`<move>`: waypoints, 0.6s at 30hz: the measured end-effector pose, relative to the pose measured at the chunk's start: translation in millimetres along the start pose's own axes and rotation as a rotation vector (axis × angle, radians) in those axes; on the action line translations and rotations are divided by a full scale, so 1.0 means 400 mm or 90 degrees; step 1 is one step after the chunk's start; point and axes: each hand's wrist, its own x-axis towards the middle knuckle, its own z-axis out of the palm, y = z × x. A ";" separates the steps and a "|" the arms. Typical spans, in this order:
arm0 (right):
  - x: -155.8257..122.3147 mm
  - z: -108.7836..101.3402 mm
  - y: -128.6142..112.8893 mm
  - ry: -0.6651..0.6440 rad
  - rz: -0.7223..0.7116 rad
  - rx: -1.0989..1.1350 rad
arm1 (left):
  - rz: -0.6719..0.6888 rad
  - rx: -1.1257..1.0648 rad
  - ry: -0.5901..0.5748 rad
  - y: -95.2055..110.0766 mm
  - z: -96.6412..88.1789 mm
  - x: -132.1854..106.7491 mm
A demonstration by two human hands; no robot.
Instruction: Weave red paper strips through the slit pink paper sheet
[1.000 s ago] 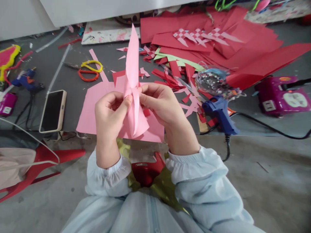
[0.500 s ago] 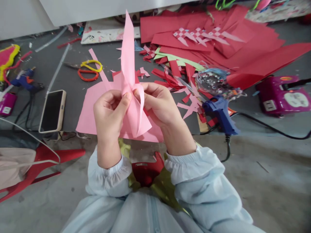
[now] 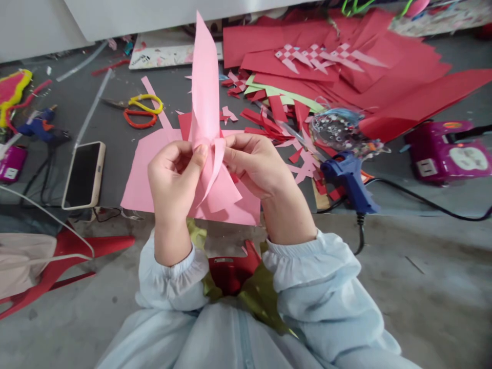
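Head view: the left hand (image 3: 172, 177) and the right hand (image 3: 257, 166) meet over the near edge of the dark surface (image 3: 115, 128), each grip pinching the folded pink paper (image 3: 203, 77) at its gathered middle. Its long point stands upright above the fingers, and a shorter flap fans out below. A flat pink sheet (image 3: 148, 169) lies beneath. A blue glue gun (image 3: 348, 177) lies to the right, a phone (image 3: 83, 175) to the left, and scissors (image 3: 142, 110) beyond.

We saw bare counter (image 3: 115, 133) between the phone (image 3: 83, 175) and the scissors (image 3: 140, 111), left of our left hand (image 3: 172, 177). Right of our right hand (image 3: 257, 166), the glue gun (image 3: 348, 180), its cord (image 3: 423, 200) and red scraps (image 3: 269, 123) blocked the way.
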 end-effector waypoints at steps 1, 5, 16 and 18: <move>0.000 0.000 0.003 0.003 -0.004 0.007 | 0.004 -0.006 0.001 -0.001 0.001 0.000; 0.004 0.010 0.009 0.035 -0.011 0.023 | 0.025 -0.008 0.011 -0.004 0.007 0.000; 0.006 -0.006 0.001 0.018 0.019 0.009 | 0.027 0.066 0.039 -0.002 0.015 -0.001; 0.006 -0.012 0.001 0.018 0.020 0.008 | 0.026 0.072 0.039 -0.001 0.016 -0.001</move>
